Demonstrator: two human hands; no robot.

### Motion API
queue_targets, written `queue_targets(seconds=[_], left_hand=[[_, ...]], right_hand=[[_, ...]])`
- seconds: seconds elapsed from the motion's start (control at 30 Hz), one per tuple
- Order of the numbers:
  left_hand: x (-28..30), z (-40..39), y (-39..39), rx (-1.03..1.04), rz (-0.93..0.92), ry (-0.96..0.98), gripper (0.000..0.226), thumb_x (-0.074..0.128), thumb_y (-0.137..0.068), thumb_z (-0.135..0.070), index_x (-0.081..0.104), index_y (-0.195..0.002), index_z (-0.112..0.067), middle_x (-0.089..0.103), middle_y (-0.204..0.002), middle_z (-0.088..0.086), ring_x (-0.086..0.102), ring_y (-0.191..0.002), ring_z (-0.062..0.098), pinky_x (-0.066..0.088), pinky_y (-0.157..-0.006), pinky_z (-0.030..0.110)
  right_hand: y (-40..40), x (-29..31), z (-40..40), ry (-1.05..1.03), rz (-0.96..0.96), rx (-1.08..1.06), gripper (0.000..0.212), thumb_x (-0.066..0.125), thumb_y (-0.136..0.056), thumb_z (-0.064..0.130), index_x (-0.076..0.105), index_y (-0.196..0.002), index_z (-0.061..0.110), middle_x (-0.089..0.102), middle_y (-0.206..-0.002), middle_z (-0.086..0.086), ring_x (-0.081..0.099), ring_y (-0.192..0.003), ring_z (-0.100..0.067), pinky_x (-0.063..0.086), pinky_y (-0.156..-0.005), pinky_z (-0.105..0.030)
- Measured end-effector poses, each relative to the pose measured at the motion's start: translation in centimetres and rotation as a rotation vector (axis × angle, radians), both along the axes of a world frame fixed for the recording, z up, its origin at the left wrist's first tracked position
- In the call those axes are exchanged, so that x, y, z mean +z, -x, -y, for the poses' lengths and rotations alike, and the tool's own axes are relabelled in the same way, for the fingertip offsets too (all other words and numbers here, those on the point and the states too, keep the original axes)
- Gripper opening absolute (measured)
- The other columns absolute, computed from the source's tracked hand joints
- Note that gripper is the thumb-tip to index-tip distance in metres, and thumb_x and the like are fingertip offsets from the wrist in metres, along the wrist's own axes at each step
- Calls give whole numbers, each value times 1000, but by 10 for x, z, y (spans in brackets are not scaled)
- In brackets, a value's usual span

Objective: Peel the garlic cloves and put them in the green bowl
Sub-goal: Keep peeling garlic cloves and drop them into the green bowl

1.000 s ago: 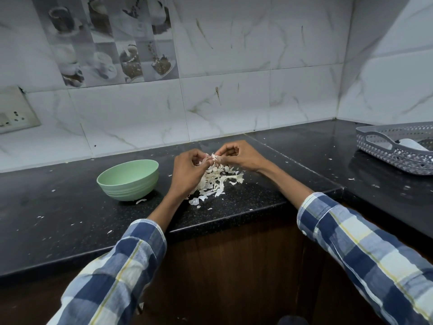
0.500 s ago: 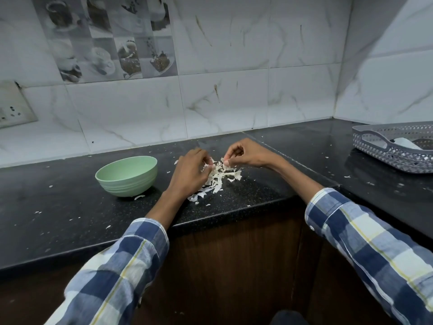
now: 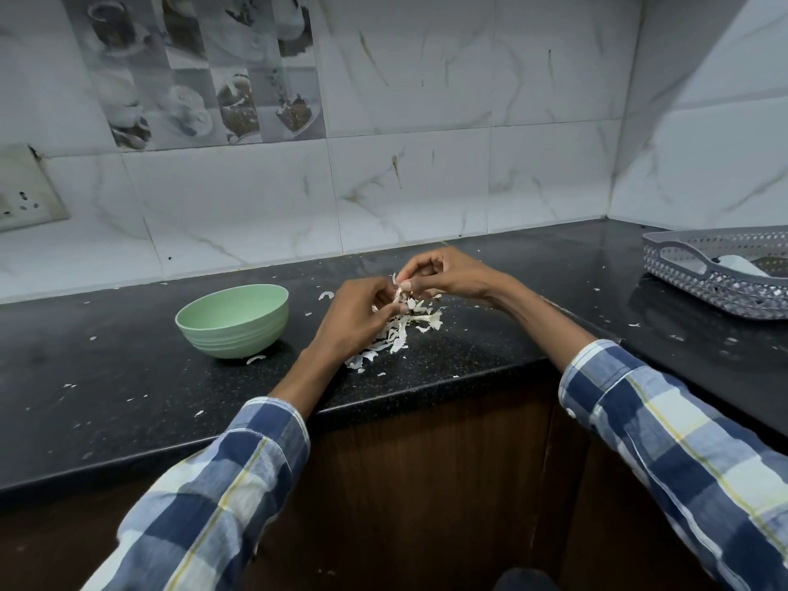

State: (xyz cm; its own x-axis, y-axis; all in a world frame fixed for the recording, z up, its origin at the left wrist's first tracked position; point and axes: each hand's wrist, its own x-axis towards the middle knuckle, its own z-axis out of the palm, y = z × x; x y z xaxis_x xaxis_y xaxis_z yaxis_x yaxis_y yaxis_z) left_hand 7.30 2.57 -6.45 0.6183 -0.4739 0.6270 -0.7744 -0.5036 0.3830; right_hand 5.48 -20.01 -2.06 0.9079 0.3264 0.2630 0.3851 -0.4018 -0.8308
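A green bowl (image 3: 232, 319) is set on the dark table (image 3: 128, 398) at the left. Just right of it, a garlic clove (image 3: 398, 295) is pinched between the curled fingers of the left hand (image 3: 358, 319) and the right hand (image 3: 447, 277), each grip closed on it, above a heap of white peels (image 3: 396, 334). A grey basket (image 3: 720, 270) is seen far right.

Both forearms reach forward from rolled checked sleeves and the hands meet in the middle. The left hand (image 3: 358, 315) has its back to the camera, fingers curled inward and pinching something small. The right hand (image 3: 443, 277), slightly farther and higher, pinches at the same spot with thumb and bent fingers.
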Motion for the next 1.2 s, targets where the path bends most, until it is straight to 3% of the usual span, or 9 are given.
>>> queue_targets(seconds=[0.2, 0.4, 0.53, 0.67, 0.77, 0.87, 0.97, 1.03, 1.2], left_hand=[[3, -5, 0, 46, 0, 31, 19, 77, -96, -32, 78, -91, -14, 74, -81, -3, 68, -74, 15, 58, -74, 47], [2, -5, -4, 120, 95, -90, 32, 58, -109, -28, 76, -97, -5, 67, -96, 4, 62, -87, 26, 50, -79, 46], [-2, -10, -12, 242, 57, -44, 26, 58, -102, -12, 70, -81, -3, 60, -87, 0, 60, -81, 28, 51, -79, 45], [-2, -19, -14, 329, 6, 66, 16, 66, -98, -16, 81, -103, -13, 78, -94, 2, 71, -83, 20, 58, -91, 44], [-1, -20, -11, 326, -48, 71, 18, 72, -100, -23, 81, -113, -16, 81, -104, 0, 75, -96, 19, 56, -101, 47], [1, -17, -9, 326, -78, -2, 24, 62, -104, -13, 79, -121, -15, 79, -119, 2, 72, -116, 25, 47, -111, 54], [1, -15, -8, 334, -96, -42, 36, 51, -104, -4, 75, -129, -14, 75, -129, 2, 65, -128, 27, 36, -119, 58], [1, -14, -8, 320, -93, -20, 34, 52, -104, -6, 75, -127, -15, 76, -126, 1, 66, -125, 26, 37, -118, 57], [0, -9, -6, 260, -74, 90, 23, 59, -104, -16, 79, -114, -18, 78, -110, -5, 70, -105, 18, 48, -108, 54]], right_hand=[[-1, 1, 3, -28, -18, -14, 27, 76, -92, 12, 72, -118, 7, 76, -109, -16, 69, -93, -21, 56, -86, -32], [3, -1, 18, 213, 60, -151, 16, 79, -90, 15, 78, -104, 5, 79, -96, -10, 71, -82, -16, 57, -78, -28], [1, -3, 23, 342, 80, -200, 13, 82, -87, 13, 80, -99, 8, 80, -85, -1, 74, -81, -13, 57, -79, -23], [-3, -1, 26, 445, 86, -207, 8, 83, -86, 11, 80, -94, 10, 79, -78, 6, 71, -71, -2, 50, -68, -13], [-4, 1, 24, 569, 101, -199, 6, 84, -86, 15, 79, -90, 15, 79, -84, 4, 70, -75, -4, 53, -74, -22], [-3, 11, 21, 672, 101, -190, 5, 82, -88, 17, 77, -88, 17, 78, -83, 6, 69, -74, -2, 52, -76, -22], [-4, 26, 22, 635, 185, -248, 8, 83, -88, 20, 75, -84, 21, 77, -79, 9, 69, -72, 2, 49, -67, -12], [-6, 24, 23, 627, 194, -264, 11, 83, -87, 19, 73, -83, 21, 75, -79, 10, 67, -69, 5, 48, -63, -11], [-9, 14, 21, 863, -33, -164, 9, 80, -88, 11, 72, -87, 14, 73, -81, 4, 67, -74, -8, 50, -76, -29]])
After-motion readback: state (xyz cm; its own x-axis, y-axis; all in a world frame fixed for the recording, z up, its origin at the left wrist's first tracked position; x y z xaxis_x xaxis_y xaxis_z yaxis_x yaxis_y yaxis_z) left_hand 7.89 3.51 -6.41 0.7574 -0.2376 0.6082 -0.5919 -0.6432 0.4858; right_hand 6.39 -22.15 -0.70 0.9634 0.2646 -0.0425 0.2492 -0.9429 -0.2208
